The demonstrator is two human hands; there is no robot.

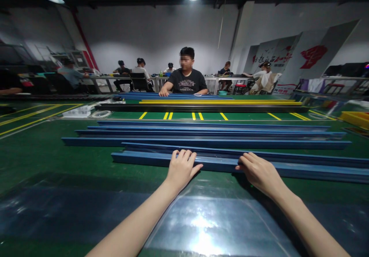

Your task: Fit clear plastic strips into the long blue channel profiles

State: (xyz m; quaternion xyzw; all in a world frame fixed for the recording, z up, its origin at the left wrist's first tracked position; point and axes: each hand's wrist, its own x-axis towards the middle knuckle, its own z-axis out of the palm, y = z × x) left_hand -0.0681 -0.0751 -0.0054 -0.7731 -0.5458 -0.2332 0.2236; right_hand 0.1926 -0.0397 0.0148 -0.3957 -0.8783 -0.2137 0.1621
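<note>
A long blue channel-shaped rail [215, 164] lies on the green table right in front of me, running off the right edge of the view. My left hand [182, 167] is hooked over its near wall, fingertips inside the channel and thumb along the front face. Farther right, my right hand [256, 169] grips the same near wall with curled fingers; its fingertips are partly hidden. Just beyond lie several similar blue rails [201, 143], side by side and roughly parallel. Under my forearms, a clear glossy sheet [178, 218] covers the near part of the table.
Across the table are a yellow rail [221, 102], a dark rail [201, 108] and more blue rails [178, 96]. A person in a black shirt [188, 82] sits there, one hand by those rails. A tape roll [101, 114] lies left; a yellow tray [356, 119] is right.
</note>
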